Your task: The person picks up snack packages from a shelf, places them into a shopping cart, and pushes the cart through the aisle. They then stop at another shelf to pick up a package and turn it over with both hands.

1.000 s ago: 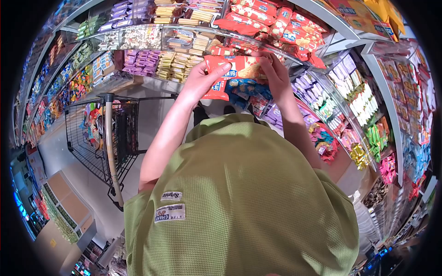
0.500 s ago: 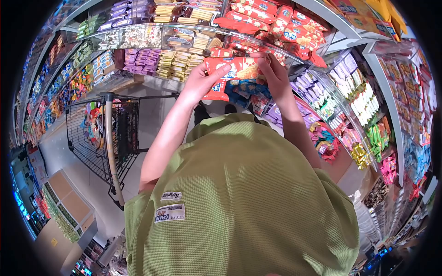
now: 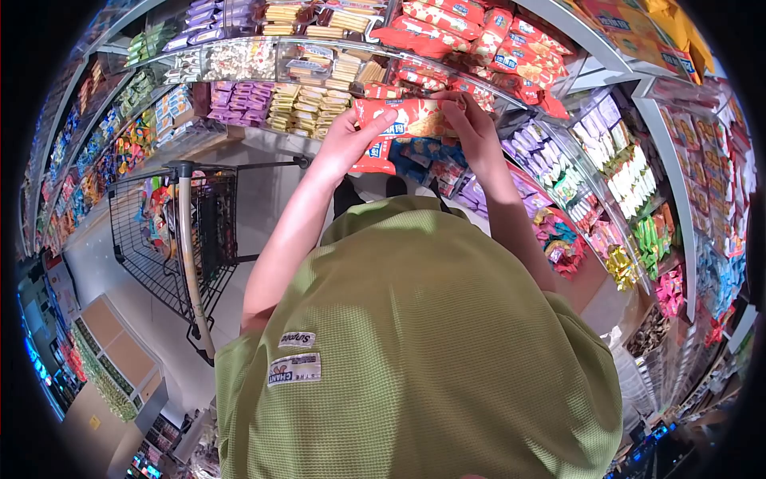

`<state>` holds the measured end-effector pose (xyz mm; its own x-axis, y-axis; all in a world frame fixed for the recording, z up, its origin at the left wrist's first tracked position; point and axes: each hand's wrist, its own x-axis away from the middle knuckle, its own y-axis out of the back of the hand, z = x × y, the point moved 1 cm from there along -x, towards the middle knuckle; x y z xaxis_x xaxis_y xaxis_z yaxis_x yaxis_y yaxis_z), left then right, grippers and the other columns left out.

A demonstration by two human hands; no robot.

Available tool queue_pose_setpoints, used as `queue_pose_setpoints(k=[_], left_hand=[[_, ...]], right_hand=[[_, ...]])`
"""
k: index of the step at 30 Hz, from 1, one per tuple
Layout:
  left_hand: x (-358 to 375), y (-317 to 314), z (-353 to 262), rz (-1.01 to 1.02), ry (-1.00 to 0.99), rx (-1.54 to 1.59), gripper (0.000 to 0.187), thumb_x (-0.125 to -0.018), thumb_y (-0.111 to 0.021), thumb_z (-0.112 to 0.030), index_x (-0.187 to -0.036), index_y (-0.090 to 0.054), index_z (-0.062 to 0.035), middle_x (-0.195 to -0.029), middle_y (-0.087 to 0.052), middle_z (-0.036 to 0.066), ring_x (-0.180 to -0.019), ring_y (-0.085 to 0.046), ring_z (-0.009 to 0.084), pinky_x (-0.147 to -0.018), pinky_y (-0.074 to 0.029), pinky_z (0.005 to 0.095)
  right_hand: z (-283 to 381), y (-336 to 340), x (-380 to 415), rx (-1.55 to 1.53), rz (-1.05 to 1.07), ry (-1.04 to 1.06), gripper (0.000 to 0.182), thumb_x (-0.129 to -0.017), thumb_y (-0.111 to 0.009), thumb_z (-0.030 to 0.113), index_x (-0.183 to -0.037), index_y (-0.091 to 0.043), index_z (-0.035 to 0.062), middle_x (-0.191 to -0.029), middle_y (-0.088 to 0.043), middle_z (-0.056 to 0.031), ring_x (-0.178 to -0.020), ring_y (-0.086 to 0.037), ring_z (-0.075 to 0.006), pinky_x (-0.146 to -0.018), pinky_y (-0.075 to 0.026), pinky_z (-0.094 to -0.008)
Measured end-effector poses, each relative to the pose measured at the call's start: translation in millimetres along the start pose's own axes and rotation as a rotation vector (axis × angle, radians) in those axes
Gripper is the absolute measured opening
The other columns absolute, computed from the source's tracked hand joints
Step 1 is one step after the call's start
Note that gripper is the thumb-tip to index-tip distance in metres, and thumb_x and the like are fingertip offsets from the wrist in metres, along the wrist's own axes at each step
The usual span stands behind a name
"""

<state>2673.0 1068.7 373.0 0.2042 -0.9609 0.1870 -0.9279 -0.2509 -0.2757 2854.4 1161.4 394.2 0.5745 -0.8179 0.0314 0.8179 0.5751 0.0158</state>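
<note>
A red snack packet [image 3: 411, 124] with white lettering lies crosswise between my hands, in front of the shelves. My left hand [image 3: 355, 140] grips its left end, thumb on top. Under that hand a second red packet [image 3: 373, 160] hangs downward, partly covered by the first; how it is held is hidden. At the other end, my right hand [image 3: 472, 132] is closed on the first packet, its fingertips curled at the upper corner. Similar red packets [image 3: 431, 32] are piled in the shelf bin just beyond my hands.
To the left stands a black wire shopping cart [image 3: 171, 239] with packaged goods inside. Curved shelves hold purple packets [image 3: 239, 102], yellow packets [image 3: 303, 108] and white packets [image 3: 630, 172]. Blue packets [image 3: 427, 156] lie low beneath my hands.
My view has shifted very slightly, so the cart sits a little further left. Both hands keep their hold on the red packet.
</note>
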Motion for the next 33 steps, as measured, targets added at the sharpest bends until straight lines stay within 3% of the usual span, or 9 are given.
queue_pose_setpoints(k=[11, 33], left_hand=[[-6, 11, 6, -0.020, 0.026, 0.003, 0.031, -0.090, -0.065, -0.029, -0.106, -0.063, -0.0025, -0.090, -0.067, 0.001, -0.074, -0.062, 0.0055, -0.061, -0.052, 0.0231], [-17, 9, 7, -0.030, 0.055, 0.032, 0.029, -0.091, -0.064, -0.030, -0.104, -0.063, -0.0037, -0.084, -0.066, 0.000, -0.065, -0.060, 0.0039, -0.057, -0.049, 0.0209]], right_hand=[[-18, -2, -15, -0.006, 0.061, 0.018, 0.023, -0.098, -0.051, 0.024, -0.112, -0.055, 0.0058, -0.097, -0.061, -0.0001, -0.082, -0.062, -0.0056, -0.059, -0.044, -0.0195], [-20, 0, -24, -0.035, 0.040, -0.023, 0.023, -0.098, -0.051, 0.021, -0.111, -0.056, 0.0028, -0.090, -0.059, 0.0001, -0.076, -0.054, -0.0036, -0.058, -0.043, -0.0195]])
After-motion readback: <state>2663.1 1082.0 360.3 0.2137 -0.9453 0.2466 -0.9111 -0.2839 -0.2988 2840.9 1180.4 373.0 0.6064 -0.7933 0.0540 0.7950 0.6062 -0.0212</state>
